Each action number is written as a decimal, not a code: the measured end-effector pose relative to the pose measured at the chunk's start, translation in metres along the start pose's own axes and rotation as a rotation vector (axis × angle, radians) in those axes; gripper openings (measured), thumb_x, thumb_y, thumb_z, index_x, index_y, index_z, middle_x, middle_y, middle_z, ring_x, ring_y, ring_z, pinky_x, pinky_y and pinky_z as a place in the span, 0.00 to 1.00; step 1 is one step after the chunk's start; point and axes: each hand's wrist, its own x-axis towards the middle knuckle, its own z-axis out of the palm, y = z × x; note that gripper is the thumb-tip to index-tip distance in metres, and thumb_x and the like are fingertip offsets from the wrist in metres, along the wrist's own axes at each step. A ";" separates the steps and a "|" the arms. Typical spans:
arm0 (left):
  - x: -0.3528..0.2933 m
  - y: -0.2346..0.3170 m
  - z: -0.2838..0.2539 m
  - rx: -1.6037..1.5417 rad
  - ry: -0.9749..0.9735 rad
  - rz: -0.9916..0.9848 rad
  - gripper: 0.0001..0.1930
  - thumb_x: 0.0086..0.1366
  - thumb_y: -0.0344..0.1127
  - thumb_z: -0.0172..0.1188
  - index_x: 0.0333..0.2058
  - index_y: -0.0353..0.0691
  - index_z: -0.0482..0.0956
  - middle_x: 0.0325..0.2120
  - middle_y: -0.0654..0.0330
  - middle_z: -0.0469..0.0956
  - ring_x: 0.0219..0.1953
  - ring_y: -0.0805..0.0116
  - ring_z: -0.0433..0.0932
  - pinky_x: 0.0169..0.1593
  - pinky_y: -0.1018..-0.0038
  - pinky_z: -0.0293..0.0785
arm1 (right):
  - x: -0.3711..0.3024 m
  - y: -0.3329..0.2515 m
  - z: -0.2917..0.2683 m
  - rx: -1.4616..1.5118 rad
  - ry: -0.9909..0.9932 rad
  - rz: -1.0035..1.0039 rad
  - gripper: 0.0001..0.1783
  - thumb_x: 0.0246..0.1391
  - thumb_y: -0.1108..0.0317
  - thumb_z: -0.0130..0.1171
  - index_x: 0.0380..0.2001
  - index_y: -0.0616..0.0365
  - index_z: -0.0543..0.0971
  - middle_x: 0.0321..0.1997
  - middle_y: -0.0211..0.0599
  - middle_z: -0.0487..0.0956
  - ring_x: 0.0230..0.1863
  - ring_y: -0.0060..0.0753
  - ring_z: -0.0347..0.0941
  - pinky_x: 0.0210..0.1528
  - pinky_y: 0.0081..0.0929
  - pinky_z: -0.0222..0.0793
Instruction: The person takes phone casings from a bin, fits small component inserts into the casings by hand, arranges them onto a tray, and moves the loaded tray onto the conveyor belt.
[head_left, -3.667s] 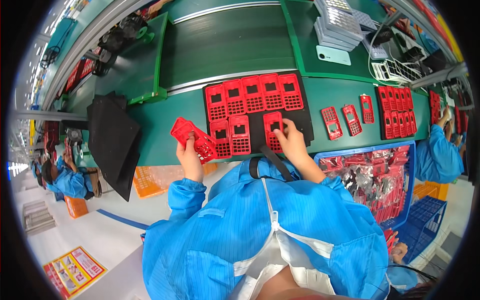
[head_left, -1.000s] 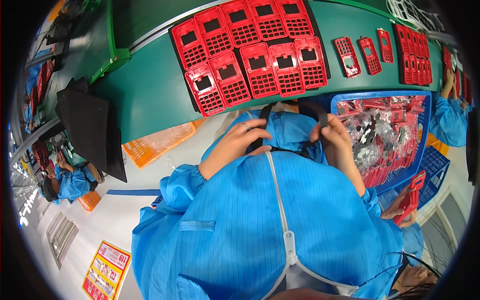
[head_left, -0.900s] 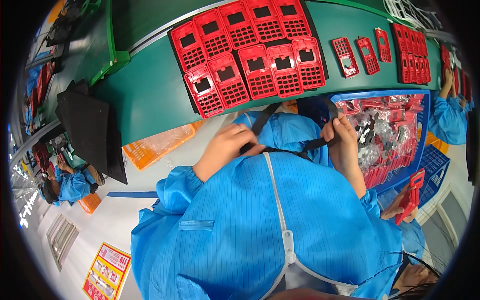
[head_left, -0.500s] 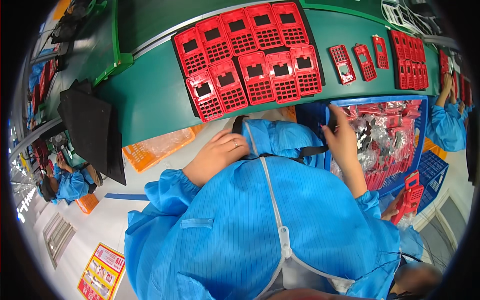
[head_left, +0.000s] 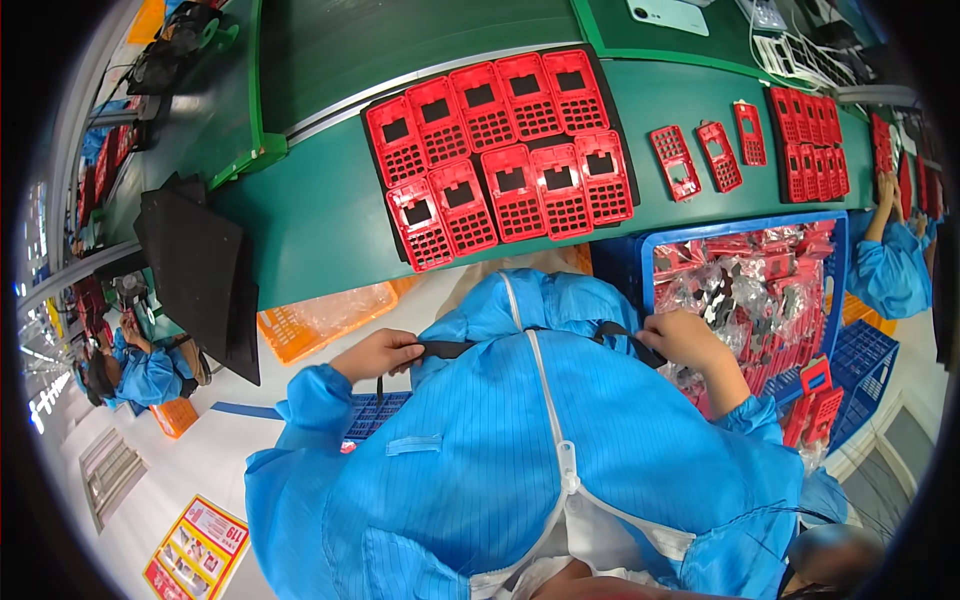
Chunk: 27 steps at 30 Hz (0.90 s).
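Observation:
A black strap (head_left: 449, 349) runs across the waist of my blue smock (head_left: 480, 430), and its middle is hidden by the cloth. My left hand (head_left: 377, 354) pinches the strap on the left side, where a thin black end dangles below the fingers. On the other side, my right hand (head_left: 686, 341) has its fingers closed on the strap's right part (head_left: 648, 352), beside the blue crate. Both hands are held out at waist height, just in front of the bench edge.
Red keypad housings (head_left: 517, 195) lie in two rows on a black mat on the green bench (head_left: 320, 200). Loose housings (head_left: 720, 157) sit farther right. A blue crate (head_left: 842, 270) holds bagged red parts. Black sheets (head_left: 200, 270) overhang the bench at left. An orange crate (head_left: 285, 335) stands below.
My left hand has moved left from the front of my waist and now grips the strap. My right hand has dropped and closed on its other side. The view has shifted slightly.

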 end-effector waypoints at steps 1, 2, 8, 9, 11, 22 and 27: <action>0.007 -0.020 -0.009 -0.099 -0.092 -0.031 0.13 0.68 0.39 0.53 0.37 0.34 0.78 0.27 0.60 0.77 0.31 0.70 0.74 0.39 0.71 0.71 | 0.001 0.010 0.007 -0.128 0.053 -0.009 0.16 0.55 0.54 0.55 0.27 0.56 0.79 0.28 0.49 0.79 0.33 0.55 0.76 0.37 0.49 0.70; 0.012 -0.020 -0.019 0.201 -0.008 0.088 0.11 0.66 0.36 0.54 0.40 0.35 0.78 0.28 0.58 0.78 0.34 0.68 0.75 0.40 0.70 0.72 | 0.008 0.006 0.003 -0.129 0.173 0.032 0.15 0.54 0.55 0.55 0.27 0.56 0.78 0.28 0.48 0.79 0.32 0.55 0.76 0.37 0.49 0.70; 0.047 0.058 -0.021 0.494 1.126 0.521 0.29 0.56 0.39 0.65 0.57 0.45 0.68 0.57 0.49 0.66 0.56 0.45 0.66 0.58 0.59 0.62 | 0.076 -0.058 -0.052 -0.178 0.824 -0.246 0.35 0.40 0.64 0.69 0.55 0.47 0.70 0.62 0.45 0.64 0.63 0.53 0.58 0.61 0.45 0.59; 0.053 0.066 -0.015 0.628 1.076 0.534 0.34 0.53 0.42 0.67 0.59 0.49 0.66 0.61 0.49 0.60 0.61 0.43 0.58 0.61 0.54 0.58 | 0.086 -0.057 -0.051 -0.204 0.774 -0.303 0.39 0.39 0.63 0.69 0.58 0.45 0.68 0.64 0.45 0.62 0.65 0.54 0.55 0.64 0.48 0.54; 0.072 0.073 -0.008 0.837 0.947 0.520 0.41 0.49 0.51 0.69 0.63 0.57 0.63 0.66 0.51 0.51 0.68 0.40 0.44 0.63 0.42 0.49 | 0.111 -0.049 -0.036 -0.251 0.696 -0.372 0.43 0.38 0.61 0.70 0.61 0.43 0.66 0.66 0.46 0.59 0.68 0.54 0.52 0.68 0.52 0.48; 0.094 0.048 -0.056 -0.404 0.948 0.444 0.28 0.69 0.40 0.49 0.61 0.29 0.60 0.60 0.44 0.63 0.63 0.52 0.62 0.64 0.68 0.56 | 0.154 0.001 -0.047 0.292 1.036 -0.026 0.23 0.56 0.61 0.56 0.50 0.67 0.74 0.53 0.54 0.72 0.57 0.54 0.63 0.61 0.42 0.55; 0.095 0.065 -0.050 -0.508 0.975 0.363 0.25 0.71 0.39 0.45 0.62 0.34 0.60 0.59 0.49 0.65 0.60 0.59 0.65 0.62 0.70 0.60 | 0.160 -0.006 -0.049 0.467 1.022 0.056 0.21 0.56 0.62 0.56 0.48 0.64 0.77 0.48 0.52 0.74 0.52 0.53 0.68 0.58 0.40 0.60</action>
